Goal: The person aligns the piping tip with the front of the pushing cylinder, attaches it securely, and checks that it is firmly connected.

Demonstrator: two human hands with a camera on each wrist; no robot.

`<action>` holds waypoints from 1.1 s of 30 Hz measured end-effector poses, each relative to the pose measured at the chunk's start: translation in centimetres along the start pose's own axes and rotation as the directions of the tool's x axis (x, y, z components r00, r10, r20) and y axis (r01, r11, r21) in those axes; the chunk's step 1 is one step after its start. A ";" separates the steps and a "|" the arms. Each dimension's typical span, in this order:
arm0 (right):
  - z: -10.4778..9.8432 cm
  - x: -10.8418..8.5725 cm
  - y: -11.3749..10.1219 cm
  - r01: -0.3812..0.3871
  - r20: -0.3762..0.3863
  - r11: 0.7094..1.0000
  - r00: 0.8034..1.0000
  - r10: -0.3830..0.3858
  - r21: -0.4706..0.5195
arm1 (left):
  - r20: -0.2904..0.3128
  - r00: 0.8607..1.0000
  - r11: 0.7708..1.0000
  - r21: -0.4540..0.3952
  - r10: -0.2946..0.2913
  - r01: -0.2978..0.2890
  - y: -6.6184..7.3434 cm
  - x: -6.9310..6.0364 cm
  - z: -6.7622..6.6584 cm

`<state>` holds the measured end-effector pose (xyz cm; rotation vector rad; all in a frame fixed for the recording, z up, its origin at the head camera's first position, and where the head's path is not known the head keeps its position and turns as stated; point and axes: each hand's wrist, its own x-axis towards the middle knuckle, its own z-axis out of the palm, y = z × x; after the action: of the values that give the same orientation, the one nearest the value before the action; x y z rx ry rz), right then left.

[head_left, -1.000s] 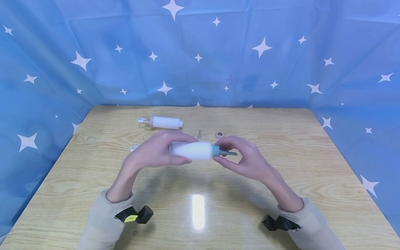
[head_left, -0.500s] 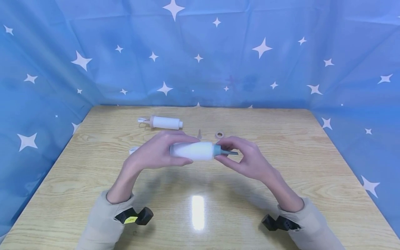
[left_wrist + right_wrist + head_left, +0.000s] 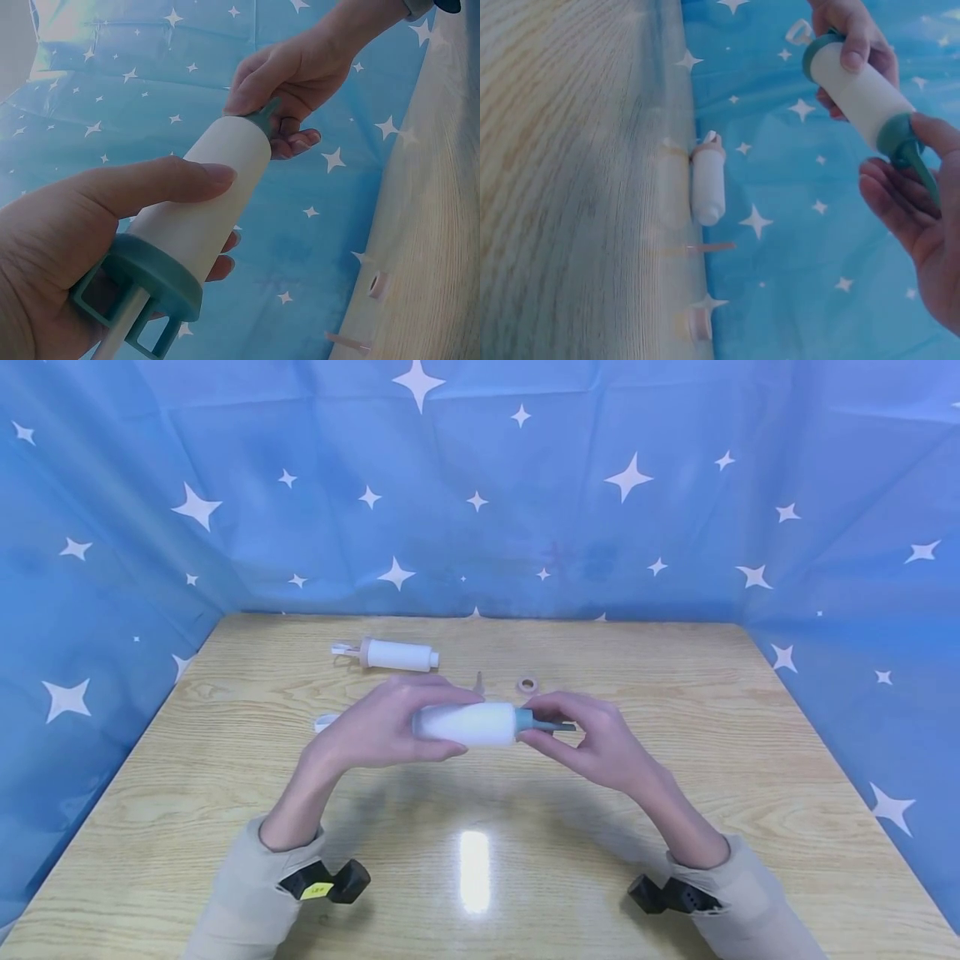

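A large white-barrelled icing syringe point(image 3: 480, 725) lies level between both hands, above the table. My left hand point(image 3: 390, 723) grips its barrel, thumb on the near side in the left wrist view. Behind that hand sit a teal end cap point(image 3: 157, 271) with finger loops and a pale plunger rod point(image 3: 124, 321). At the other end, my right hand point(image 3: 592, 742) pinches the teal nozzle cap point(image 3: 524, 720) between thumb and fingers. The tapered teal spout point(image 3: 917, 166) points past the right palm. How firmly the cap sits on the barrel cannot be told.
A second white syringe point(image 3: 399, 655) with a pinkish end cap lies toward the back of the wooden table point(image 3: 225, 777). Beyond the hands are a small pinkish nozzle point(image 3: 479, 682) and a pinkish ring cap point(image 3: 528, 683). A starry blue cloth point(image 3: 480, 535) hangs behind.
Both hands and the syringe have drifted slightly to the right. The grip of each hand looks much the same; the things on the table have stayed put.
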<state>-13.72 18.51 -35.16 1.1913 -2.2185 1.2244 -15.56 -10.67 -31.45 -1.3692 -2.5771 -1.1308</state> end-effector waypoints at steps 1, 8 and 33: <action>0.0 0.0 0.0 -0.007 0.001 1.000 1.000 0.007 0.000 | 0.002 1.000 1.000 0.002 -0.002 0.002 0.0 0.0 0.0; -0.1 -0.1 0.0 -0.016 0.017 1.000 1.000 0.016 -0.005 | 0.017 1.000 1.000 0.019 -0.005 0.004 0.1 0.2 0.1; -0.1 -0.2 0.1 -0.057 0.058 0.998 0.997 0.056 0.009 | 0.002 1.000 0.999 0.042 0.028 -0.028 0.4 0.2 0.3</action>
<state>-13.67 18.71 -35.32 1.1902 -2.3048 1.2401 -15.29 -10.22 -31.42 -1.3932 -2.5589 -1.0664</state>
